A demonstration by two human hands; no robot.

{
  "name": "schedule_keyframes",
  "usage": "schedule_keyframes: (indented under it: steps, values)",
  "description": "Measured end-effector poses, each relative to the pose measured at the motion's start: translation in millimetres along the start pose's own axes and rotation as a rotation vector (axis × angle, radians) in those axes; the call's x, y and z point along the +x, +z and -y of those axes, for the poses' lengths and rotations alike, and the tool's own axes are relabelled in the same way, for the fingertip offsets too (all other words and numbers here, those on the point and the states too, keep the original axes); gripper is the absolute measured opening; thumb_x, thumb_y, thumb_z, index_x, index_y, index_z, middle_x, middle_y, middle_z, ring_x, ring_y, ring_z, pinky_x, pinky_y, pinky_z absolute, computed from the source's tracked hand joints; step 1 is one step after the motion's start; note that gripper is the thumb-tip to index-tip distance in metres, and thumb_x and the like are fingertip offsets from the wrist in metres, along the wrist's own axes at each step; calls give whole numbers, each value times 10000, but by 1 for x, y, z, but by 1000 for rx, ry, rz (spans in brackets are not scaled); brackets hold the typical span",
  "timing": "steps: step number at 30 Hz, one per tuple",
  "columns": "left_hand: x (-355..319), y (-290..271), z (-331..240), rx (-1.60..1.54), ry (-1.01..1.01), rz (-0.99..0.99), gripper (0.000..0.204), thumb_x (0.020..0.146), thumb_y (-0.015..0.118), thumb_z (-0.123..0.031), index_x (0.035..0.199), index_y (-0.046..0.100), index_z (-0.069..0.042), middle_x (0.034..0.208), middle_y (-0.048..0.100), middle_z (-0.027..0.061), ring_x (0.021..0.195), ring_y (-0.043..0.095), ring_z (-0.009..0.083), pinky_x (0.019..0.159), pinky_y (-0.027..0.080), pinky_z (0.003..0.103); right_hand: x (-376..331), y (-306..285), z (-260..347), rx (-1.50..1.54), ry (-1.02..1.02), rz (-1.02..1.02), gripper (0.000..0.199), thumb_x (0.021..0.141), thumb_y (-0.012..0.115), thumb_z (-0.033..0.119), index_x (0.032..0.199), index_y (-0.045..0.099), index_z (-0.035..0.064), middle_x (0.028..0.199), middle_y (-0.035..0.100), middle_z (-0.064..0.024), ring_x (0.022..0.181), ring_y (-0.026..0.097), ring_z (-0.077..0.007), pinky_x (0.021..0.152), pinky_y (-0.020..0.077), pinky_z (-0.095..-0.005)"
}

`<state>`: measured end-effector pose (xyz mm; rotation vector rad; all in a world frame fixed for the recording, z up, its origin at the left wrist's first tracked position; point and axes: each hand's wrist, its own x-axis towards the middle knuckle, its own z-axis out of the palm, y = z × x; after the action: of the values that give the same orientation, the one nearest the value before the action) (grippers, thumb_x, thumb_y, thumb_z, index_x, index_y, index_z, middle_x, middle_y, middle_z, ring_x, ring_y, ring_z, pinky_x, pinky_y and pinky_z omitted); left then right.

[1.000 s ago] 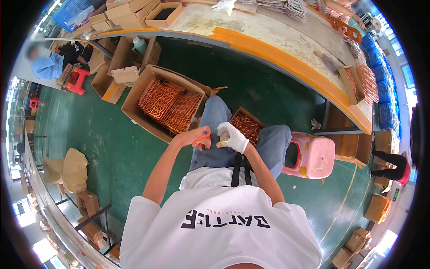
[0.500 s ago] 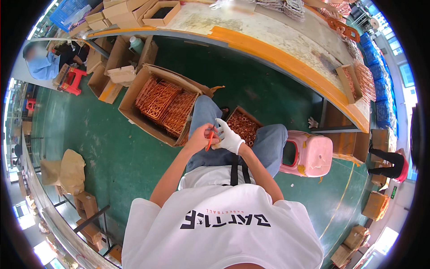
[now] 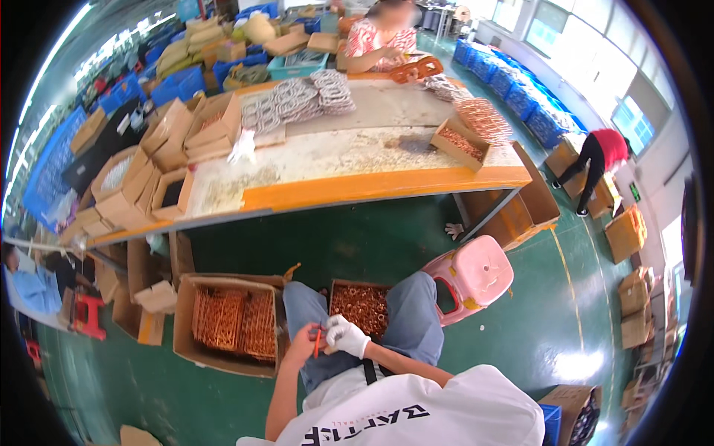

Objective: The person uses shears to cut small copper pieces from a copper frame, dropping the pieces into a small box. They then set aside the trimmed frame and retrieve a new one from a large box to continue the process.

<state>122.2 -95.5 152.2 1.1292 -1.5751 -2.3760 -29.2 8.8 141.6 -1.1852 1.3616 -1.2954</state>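
Note:
In my lap my bare left hand [image 3: 299, 347] is closed around a slim orange-red item [image 3: 317, 343], its kind too small to tell. My right hand [image 3: 349, 336], in a white glove, is right beside it with fingers curled in; what they hold, if anything, is hidden. Just beyond my hands, between my knees, a small carton [image 3: 388, 287] holds loose copper-coloured rings [image 3: 359, 307]. To the left of my leg, a larger open carton [image 3: 183, 321] contains copper-coloured pieces [image 3: 236, 322] stacked in tight rows.
A worktable [image 3: 357, 180] with an orange edge spans the front, bearing cartons, grey metal parts [image 3: 297, 104] and a white glove [image 3: 242, 146]. A pink stool [image 3: 483, 269] stands at my right. A co-worker [image 3: 381, 41] sits across the table; another person [image 3: 599, 160] bends over at far right.
The view has tilted up, bringing in more of the table and the co-worker behind it. My gloved right fingers were spread and are now curled in. The orange-red item stays in my left hand.

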Motion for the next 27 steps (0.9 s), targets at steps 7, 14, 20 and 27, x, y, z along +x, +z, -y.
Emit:
schedule_keyframes:
  steps: [7, 14, 20, 27]
  values:
    - [24, 11, -20, 148, 5, 74, 444, 741, 729, -54, 1119, 496, -44, 848, 633, 95, 757, 625, 179, 657, 500, 291, -7, -12, -5, 40, 107, -96, 241, 552, 828, 36, 583, 592, 75, 657, 553, -5, 661, 563, -151, 618, 449, -261]
    - [24, 38, -43, 160, 57, 39, 452, 736, 732, -35, 1110, 478, -39, 855, 649, 106, 748, 623, 166, 626, 485, 273, -16, -22, 17, 392, 421, -216, 245, 628, 771, -39, 568, 566, 82, 647, 616, 3, 563, 553, -94, 535, 443, -219]
    - [20, 68, -39, 422, 311, -68, 421, 729, 751, -54, 1053, 482, -38, 801, 674, 89, 714, 641, 132, 612, 488, 254, -33, -22, -3, 845, 400, -371, 281, 654, 612, -187, 664, 512, 76, 710, 611, -95, 634, 612, -193, 593, 483, -285]
    - [19, 89, -56, 538, 442, -116, 443, 705, 762, -56, 1050, 485, -32, 790, 680, 95, 728, 663, 160, 666, 503, 269, -37, -31, -7, 1095, 315, -342, 296, 664, 582, -201, 711, 496, 79, 794, 602, -93, 712, 615, -201, 613, 486, -289]
